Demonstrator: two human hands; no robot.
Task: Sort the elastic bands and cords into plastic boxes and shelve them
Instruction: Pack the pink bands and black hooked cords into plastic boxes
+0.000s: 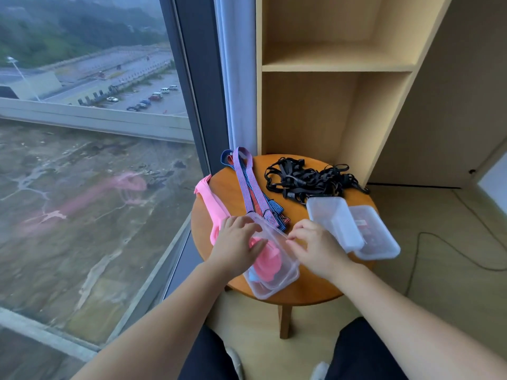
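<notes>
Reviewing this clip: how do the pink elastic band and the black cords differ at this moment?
The pink elastic band is broad and flat; the black cords are thin. The pink elastic band lies stretched along the table's left side, its near end seemingly feeding into the clear plastic box under the left hand; the black cords lie in a tangled pile near the shelf unit, untouched and unboxed. Both rest on the round wooden table.
</notes>
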